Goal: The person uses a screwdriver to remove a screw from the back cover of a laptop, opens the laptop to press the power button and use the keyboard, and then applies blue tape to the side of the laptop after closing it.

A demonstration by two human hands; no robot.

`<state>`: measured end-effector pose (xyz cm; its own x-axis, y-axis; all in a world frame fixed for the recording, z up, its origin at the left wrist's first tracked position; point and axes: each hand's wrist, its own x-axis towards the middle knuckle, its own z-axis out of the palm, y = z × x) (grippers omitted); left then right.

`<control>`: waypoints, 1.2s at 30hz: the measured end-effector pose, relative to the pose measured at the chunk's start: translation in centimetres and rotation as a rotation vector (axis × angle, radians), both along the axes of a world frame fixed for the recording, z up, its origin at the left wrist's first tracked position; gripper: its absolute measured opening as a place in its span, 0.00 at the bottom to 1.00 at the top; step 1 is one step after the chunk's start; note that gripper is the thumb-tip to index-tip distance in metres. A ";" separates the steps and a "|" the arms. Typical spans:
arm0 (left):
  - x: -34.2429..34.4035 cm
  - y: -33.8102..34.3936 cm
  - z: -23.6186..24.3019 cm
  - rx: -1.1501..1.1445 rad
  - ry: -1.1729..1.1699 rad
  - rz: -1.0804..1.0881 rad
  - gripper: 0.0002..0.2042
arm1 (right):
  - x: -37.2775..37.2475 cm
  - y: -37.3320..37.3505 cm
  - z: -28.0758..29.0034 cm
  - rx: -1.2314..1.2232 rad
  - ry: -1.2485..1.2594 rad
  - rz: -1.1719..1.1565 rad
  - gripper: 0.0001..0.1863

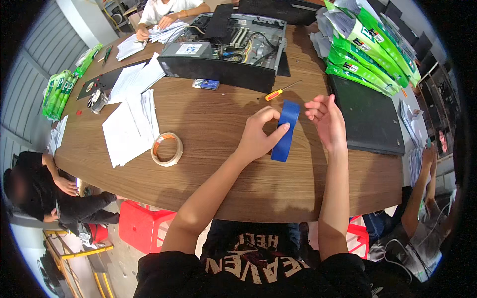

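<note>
My left hand (259,133) grips a roll of blue tape (282,148) by its near side, the thumb pressed on the band. The roll is tilted up on its edge over the wooden table (223,184). To its right, my right hand (328,121) is raised with the palm turned up, fingers slightly curled and apart, holding nothing. Just beyond the roll lies a screwdriver (275,95) with a yellow and red handle. Beside the right hand is a closed black laptop (367,116).
An open desktop computer case (218,74) stands beyond my hands, a small blue box (205,85) before it. Left are loose papers (131,131) and a pale tape roll (177,155). Green paper packs (357,72) pile up at far right. Other people sit around the table.
</note>
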<state>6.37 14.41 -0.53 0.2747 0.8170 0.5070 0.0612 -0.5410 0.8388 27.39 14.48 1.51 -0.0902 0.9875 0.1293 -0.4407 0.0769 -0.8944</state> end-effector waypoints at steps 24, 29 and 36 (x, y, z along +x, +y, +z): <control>-1.5 2.2 -1.6 -0.398 -0.561 -0.043 0.12 | -5.9 -1.3 -1.5 0.076 -0.697 0.193 0.10; -2.1 2.7 -1.5 -0.479 -0.636 -0.010 0.10 | -6.1 -1.8 -0.4 -0.018 -0.663 0.320 0.07; -1.5 3.1 -2.9 -0.450 -0.661 0.176 0.08 | -5.3 -1.6 -0.4 -0.011 -0.568 0.421 0.07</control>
